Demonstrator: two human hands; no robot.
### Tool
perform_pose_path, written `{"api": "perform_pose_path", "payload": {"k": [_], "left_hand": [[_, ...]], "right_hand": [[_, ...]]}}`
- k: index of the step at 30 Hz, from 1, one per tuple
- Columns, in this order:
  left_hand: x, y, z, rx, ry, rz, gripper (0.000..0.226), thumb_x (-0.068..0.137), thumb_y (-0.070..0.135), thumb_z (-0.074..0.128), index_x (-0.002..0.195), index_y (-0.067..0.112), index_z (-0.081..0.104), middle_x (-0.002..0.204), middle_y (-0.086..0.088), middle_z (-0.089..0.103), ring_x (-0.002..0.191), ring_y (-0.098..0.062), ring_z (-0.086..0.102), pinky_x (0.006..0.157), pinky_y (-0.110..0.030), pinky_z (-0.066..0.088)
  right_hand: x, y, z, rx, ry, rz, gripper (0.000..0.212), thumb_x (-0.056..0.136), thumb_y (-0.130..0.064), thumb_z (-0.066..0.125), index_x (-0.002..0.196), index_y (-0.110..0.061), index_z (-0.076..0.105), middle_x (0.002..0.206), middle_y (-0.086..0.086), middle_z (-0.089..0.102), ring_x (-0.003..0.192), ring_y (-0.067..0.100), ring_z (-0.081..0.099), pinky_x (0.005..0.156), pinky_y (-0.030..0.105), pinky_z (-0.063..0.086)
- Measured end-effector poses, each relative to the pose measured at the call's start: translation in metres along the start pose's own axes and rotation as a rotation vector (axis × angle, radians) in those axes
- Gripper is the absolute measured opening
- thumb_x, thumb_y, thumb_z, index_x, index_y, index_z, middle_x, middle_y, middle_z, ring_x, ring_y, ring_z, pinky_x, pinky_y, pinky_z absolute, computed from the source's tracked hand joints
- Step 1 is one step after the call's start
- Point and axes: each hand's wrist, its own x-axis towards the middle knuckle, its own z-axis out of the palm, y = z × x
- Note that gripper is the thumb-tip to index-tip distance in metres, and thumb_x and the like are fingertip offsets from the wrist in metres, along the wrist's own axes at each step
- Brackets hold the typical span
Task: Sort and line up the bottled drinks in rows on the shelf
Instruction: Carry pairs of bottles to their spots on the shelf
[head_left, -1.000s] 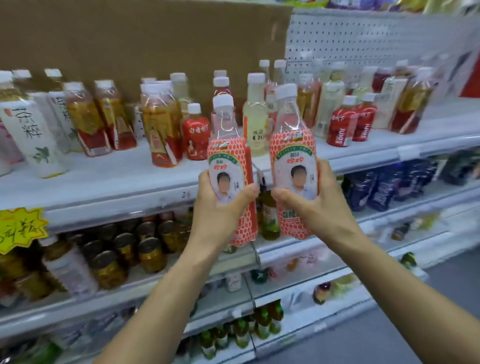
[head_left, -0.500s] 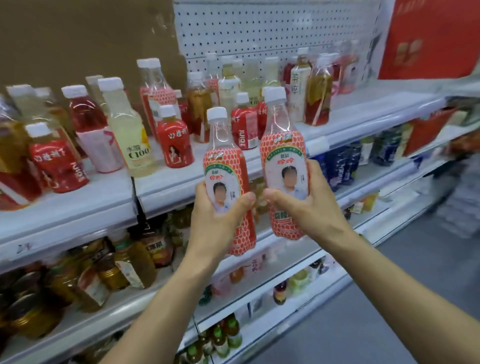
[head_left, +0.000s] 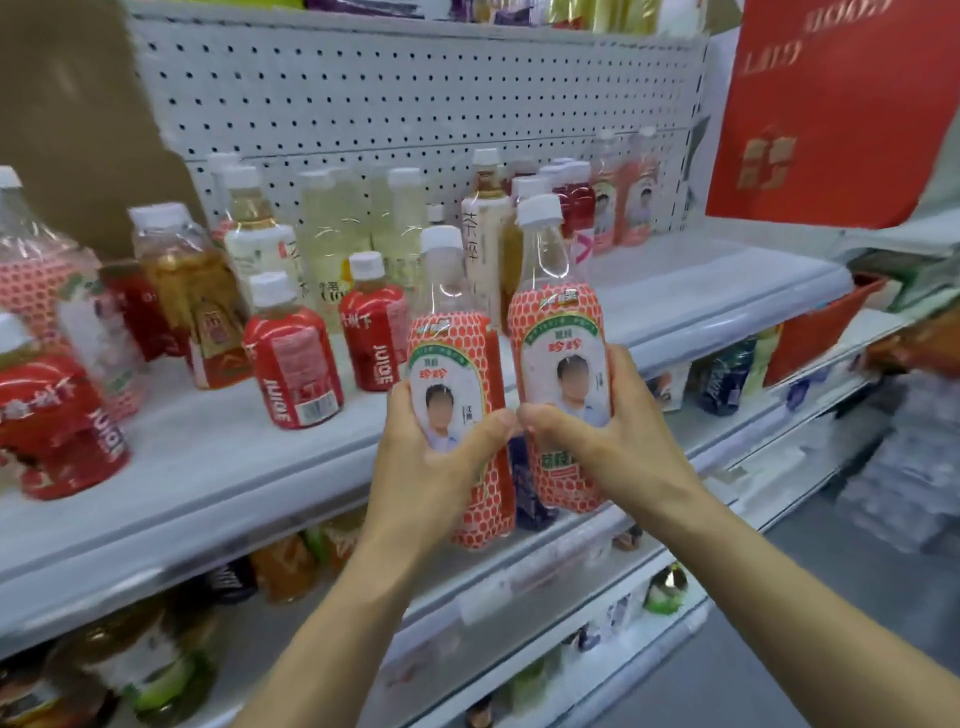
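Note:
I hold two matching clear bottles with red-and-white honeycomb labels and white caps, upright and side by side in front of the shelf edge. My left hand (head_left: 431, 467) grips the left bottle (head_left: 457, 353) round its lower body. My right hand (head_left: 597, 441) grips the right bottle (head_left: 558, 332), which stands slightly higher. Two more bottles of the same kind (head_left: 623, 197) stand at the back right of the white shelf (head_left: 701, 291). Mixed drinks crowd the shelf's left and middle: red juice bottles (head_left: 293, 358), amber tea bottles (head_left: 192, 280), pale yellow bottles (head_left: 337, 228).
A white pegboard (head_left: 415, 93) backs the shelf, with brown cardboard (head_left: 62, 104) at the left. A red sign (head_left: 841, 104) hangs at the upper right. Lower shelves (head_left: 571, 571) carry more bottles and jars. The grey aisle floor (head_left: 779, 675) lies at the bottom right.
My view has swung to the right along the shelf, so the shelved bottles slid left and the shelf's right end with the matching pair came into sight. Both hands still grip their bottles.

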Motion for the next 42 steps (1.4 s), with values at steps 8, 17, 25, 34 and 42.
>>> {"api": "perform_pose_path", "payload": {"k": [8,17,25,34,42], "left_hand": [[0.056,0.009,0.101,0.089,0.058,0.055,0.057,0.079,0.033,0.080,0.126,0.032,0.049,0.117,0.016,0.068,0.103,-0.003,0.068,0.090,-0.038,0.057],[0.117,0.007,0.252,0.072,0.209,0.050,0.054,0.079,0.035,0.078,0.125,0.033,0.050,0.110,0.019,0.069,0.096,0.003,0.067,0.073,-0.019,0.051],[0.212,0.001,0.353,0.067,0.225,0.009,0.057,0.082,0.039,0.078,0.128,0.030,0.046,0.116,0.011,0.068,0.098,-0.004,0.068,0.070,-0.023,0.054],[0.347,-0.039,0.403,0.196,0.211,0.045,0.074,0.074,0.038,0.083,0.123,0.029,0.030,0.124,0.000,0.058,0.115,-0.019,0.058,0.101,-0.051,0.049],[0.434,-0.065,0.416,0.323,0.200,0.076,0.078,0.076,0.027,0.084,0.131,0.017,0.030,0.128,-0.007,0.056,0.121,-0.026,0.056,0.105,-0.051,0.047]], "right_hand": [[0.088,0.042,-0.092,0.030,-0.074,-0.050,0.046,0.077,-0.033,0.080,0.112,-0.032,0.050,0.102,-0.014,0.067,0.089,-0.004,0.066,0.072,0.021,0.054],[0.201,0.096,-0.234,0.122,-0.176,-0.018,0.042,0.078,-0.028,0.079,0.111,-0.027,0.052,0.101,-0.006,0.069,0.086,0.008,0.070,0.069,0.028,0.056],[0.295,0.131,-0.309,0.161,-0.122,-0.031,0.052,0.076,-0.033,0.081,0.117,-0.029,0.050,0.109,-0.007,0.068,0.096,0.012,0.069,0.074,0.035,0.057],[0.371,0.170,-0.335,0.146,-0.087,-0.030,0.059,0.076,-0.024,0.083,0.119,-0.033,0.042,0.112,-0.016,0.061,0.103,0.003,0.060,0.076,0.027,0.048],[0.434,0.198,-0.327,0.088,-0.084,-0.021,0.070,0.075,-0.023,0.084,0.126,-0.031,0.037,0.116,-0.013,0.058,0.104,0.004,0.058,0.081,0.027,0.046]]}}
